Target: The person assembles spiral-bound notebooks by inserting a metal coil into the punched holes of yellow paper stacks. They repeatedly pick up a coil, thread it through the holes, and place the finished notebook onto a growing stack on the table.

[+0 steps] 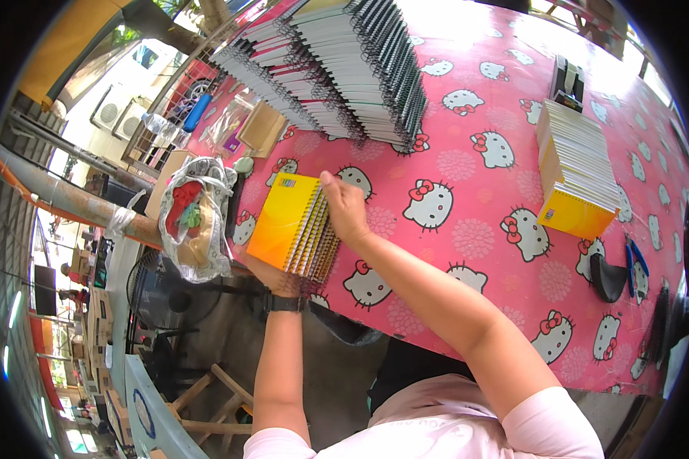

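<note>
Between my hands, at the left edge of the table, is a small stack of yellow spiral notebooks (pixel 282 218). Their wire spines face right. My left hand (pixel 274 277), with a dark band at the wrist, grips the stack's near end; its fingers are mostly hidden beneath and behind. My right hand (pixel 346 208) is closed against the far part of the spiral side, its thumb at the top corner. Beyond them rises a tall pile of larger spiral notebooks (pixel 344 69), with black coils and white page edges.
A row of yellow-covered notebooks (pixel 578 168) stands at the right, near a black tape dispenser (pixel 568 83). Blue-handled pliers (pixel 637 268) lie beside a black curved piece (pixel 609 279). A clear plastic bag (pixel 199 218) hangs at the left edge, above a black fan (pixel 172 294).
</note>
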